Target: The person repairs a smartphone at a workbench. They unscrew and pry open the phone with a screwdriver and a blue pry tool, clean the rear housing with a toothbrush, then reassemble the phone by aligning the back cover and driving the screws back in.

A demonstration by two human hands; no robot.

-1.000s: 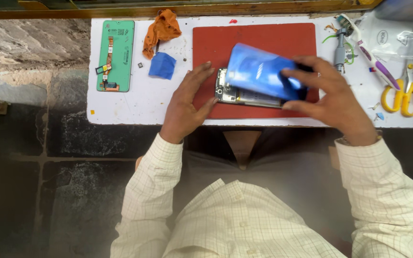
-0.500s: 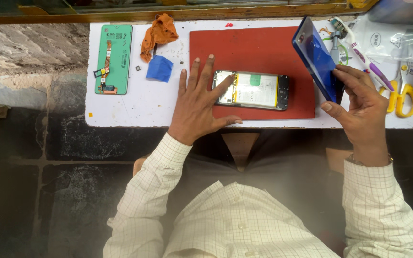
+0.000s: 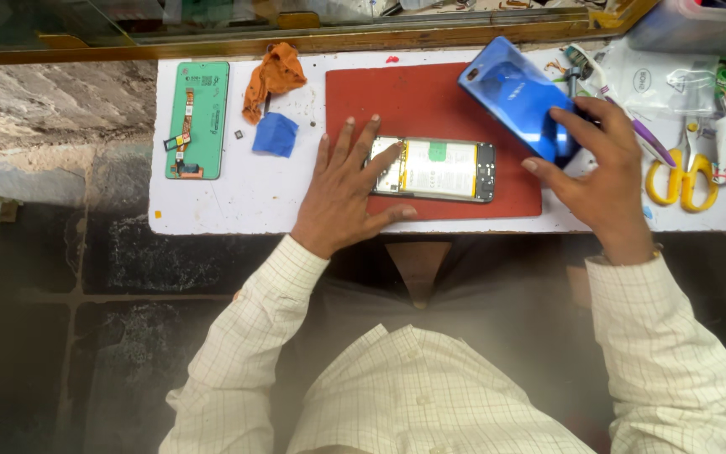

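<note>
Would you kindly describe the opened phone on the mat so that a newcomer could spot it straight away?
Start at the dark red rectangular mat in the middle of the white worktop. Along its near edge lies the opened phone body, lengthwise, with the left hand spread flat over its left end. Unlike the glossy blue back cover under the right hand, it shows a pale battery and bare internals.

Bright even light, soft hazy lower edge

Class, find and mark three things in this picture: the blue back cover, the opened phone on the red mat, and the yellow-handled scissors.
blue back cover (image 3: 510,92): head view, middle of its glossy face.
opened phone (image 3: 443,168): head view, on its white battery.
yellow-handled scissors (image 3: 681,181): head view, between the two handle loops.
</note>
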